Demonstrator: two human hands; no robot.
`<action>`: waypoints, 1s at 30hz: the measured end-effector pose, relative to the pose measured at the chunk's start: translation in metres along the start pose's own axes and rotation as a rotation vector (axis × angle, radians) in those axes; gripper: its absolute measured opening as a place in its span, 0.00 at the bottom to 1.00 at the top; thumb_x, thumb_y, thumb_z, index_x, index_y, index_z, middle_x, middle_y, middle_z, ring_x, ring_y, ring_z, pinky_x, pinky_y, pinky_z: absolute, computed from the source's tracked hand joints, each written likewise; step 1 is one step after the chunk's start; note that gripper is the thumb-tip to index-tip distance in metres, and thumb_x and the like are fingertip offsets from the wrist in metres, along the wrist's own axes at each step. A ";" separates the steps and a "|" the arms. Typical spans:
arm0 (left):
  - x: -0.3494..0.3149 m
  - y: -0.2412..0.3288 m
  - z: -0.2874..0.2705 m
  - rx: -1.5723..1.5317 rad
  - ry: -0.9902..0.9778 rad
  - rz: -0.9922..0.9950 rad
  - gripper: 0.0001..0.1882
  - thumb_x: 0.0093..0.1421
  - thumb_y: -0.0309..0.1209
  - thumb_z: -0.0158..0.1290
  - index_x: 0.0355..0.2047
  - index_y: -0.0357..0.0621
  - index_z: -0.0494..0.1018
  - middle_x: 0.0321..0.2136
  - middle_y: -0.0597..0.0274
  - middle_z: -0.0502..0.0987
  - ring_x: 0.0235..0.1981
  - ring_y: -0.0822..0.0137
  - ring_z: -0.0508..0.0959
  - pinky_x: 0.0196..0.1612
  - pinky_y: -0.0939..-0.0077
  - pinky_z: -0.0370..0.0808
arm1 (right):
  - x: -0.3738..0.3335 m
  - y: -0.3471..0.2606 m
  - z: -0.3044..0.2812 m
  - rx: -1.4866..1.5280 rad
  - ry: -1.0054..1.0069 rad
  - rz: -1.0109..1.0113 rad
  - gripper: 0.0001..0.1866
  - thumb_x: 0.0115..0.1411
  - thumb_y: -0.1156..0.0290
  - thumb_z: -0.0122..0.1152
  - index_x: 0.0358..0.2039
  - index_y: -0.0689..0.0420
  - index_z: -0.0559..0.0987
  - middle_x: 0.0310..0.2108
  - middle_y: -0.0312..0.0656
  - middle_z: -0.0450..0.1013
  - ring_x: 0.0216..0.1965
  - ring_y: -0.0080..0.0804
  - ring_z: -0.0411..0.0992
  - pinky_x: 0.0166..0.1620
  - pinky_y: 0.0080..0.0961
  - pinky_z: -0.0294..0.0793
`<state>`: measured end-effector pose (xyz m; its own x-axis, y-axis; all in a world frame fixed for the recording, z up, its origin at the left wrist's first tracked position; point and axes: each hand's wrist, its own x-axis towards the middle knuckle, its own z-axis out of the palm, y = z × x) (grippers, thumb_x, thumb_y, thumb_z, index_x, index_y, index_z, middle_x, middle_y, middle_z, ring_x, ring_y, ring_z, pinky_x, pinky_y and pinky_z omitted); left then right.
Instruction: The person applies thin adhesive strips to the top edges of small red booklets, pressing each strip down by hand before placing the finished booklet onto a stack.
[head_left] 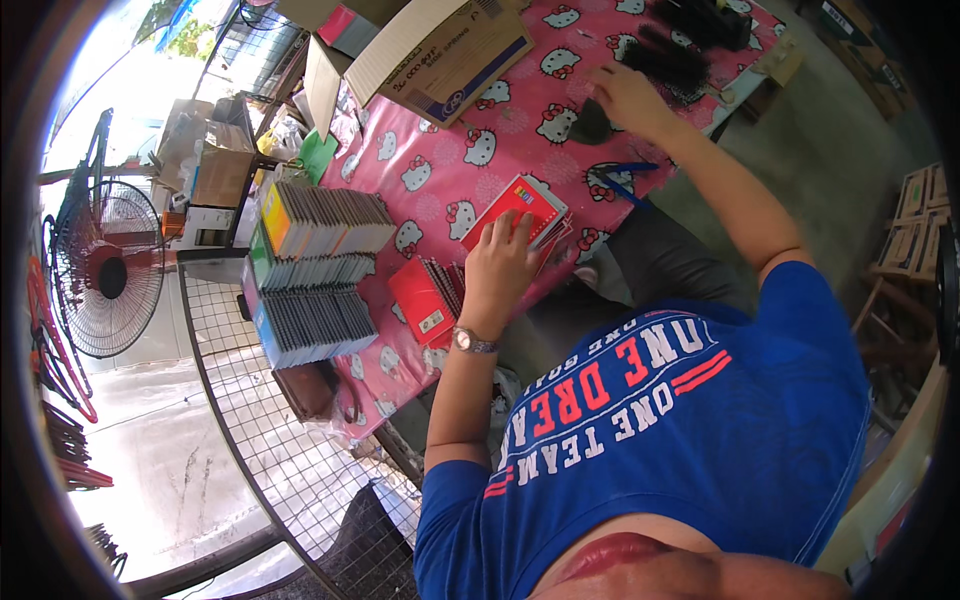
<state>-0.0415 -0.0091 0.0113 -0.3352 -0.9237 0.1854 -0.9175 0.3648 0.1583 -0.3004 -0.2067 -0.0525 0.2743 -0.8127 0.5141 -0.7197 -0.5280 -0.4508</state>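
Observation:
My left hand (503,255) lies over a red notebook (523,203) near the table's front edge. Its fingers press on the cover, and the thumb is hidden. More red covers and white pages show under that notebook. Just left of the hand, a small pile of red spiral notebooks (425,300) rests on the table. My right hand (632,98) is stretched to the far right, its fingers loosely bent and apart, with nothing visible in them. Beside it are a dark rounded object (590,124) and bundles of black binding coils (665,62). A blue-handled tool (622,182) lies nearer my lap.
Stacks of spiral notebooks (320,325) stand at the table's left edge, with a brown pouch (305,388) below them. An open cardboard box (445,60) occupies the far side. The pink patterned tablecloth (430,150) covers the table. A fan (110,265) and wire mesh (240,400) are at left.

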 end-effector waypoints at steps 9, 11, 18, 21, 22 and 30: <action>0.005 -0.020 -0.018 -0.241 -0.030 0.089 0.19 0.53 0.27 0.58 0.47 0.47 0.77 0.43 0.56 0.80 0.39 0.56 0.80 0.43 0.65 0.79 | -0.011 -0.043 -0.007 0.291 -0.033 -0.086 0.11 0.61 0.72 0.53 0.44 0.59 0.77 0.39 0.49 0.74 0.44 0.50 0.72 0.46 0.41 0.72; 0.008 -0.023 -0.027 -0.301 -0.087 0.021 0.18 0.53 0.27 0.58 0.47 0.46 0.77 0.41 0.55 0.80 0.36 0.55 0.80 0.41 0.66 0.78 | -0.012 -0.050 -0.010 0.319 -0.029 -0.104 0.12 0.62 0.72 0.54 0.46 0.59 0.77 0.38 0.48 0.74 0.41 0.48 0.73 0.45 0.38 0.72; 0.024 -0.020 -0.063 -0.198 0.005 -0.180 0.18 0.54 0.25 0.52 0.47 0.42 0.76 0.35 0.52 0.81 0.32 0.49 0.80 0.35 0.62 0.76 | -0.037 -0.107 -0.026 0.776 -0.160 0.197 0.21 0.68 0.64 0.50 0.59 0.57 0.71 0.36 0.41 0.74 0.37 0.28 0.72 0.42 0.27 0.71; 0.029 -0.011 -0.030 -0.030 0.122 -0.079 0.13 0.55 0.26 0.51 0.41 0.42 0.73 0.35 0.53 0.78 0.38 0.51 0.78 0.45 0.57 0.72 | -0.082 -0.140 0.003 0.839 -0.104 0.154 0.28 0.70 0.56 0.48 0.65 0.57 0.65 0.33 0.40 0.72 0.37 0.24 0.68 0.41 0.26 0.69; 0.028 -0.008 -0.020 0.084 0.121 -0.088 0.10 0.55 0.27 0.51 0.38 0.42 0.72 0.34 0.54 0.77 0.41 0.53 0.77 0.49 0.57 0.69 | -0.086 -0.147 0.007 0.834 -0.050 0.085 0.28 0.70 0.55 0.48 0.65 0.57 0.64 0.33 0.41 0.71 0.37 0.24 0.67 0.41 0.26 0.69; 0.034 -0.015 -0.009 -0.004 0.213 -0.028 0.09 0.55 0.26 0.49 0.38 0.43 0.73 0.35 0.56 0.77 0.41 0.55 0.75 0.52 0.59 0.64 | -0.042 -0.124 -0.022 0.606 -0.215 -0.081 0.17 0.68 0.68 0.51 0.54 0.56 0.77 0.33 0.43 0.70 0.35 0.39 0.70 0.41 0.30 0.70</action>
<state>-0.0376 -0.0447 0.0238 -0.2562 -0.8883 0.3811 -0.9251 0.3397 0.1699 -0.2372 -0.1014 -0.0022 0.4797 -0.7622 0.4347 -0.2212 -0.5845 -0.7807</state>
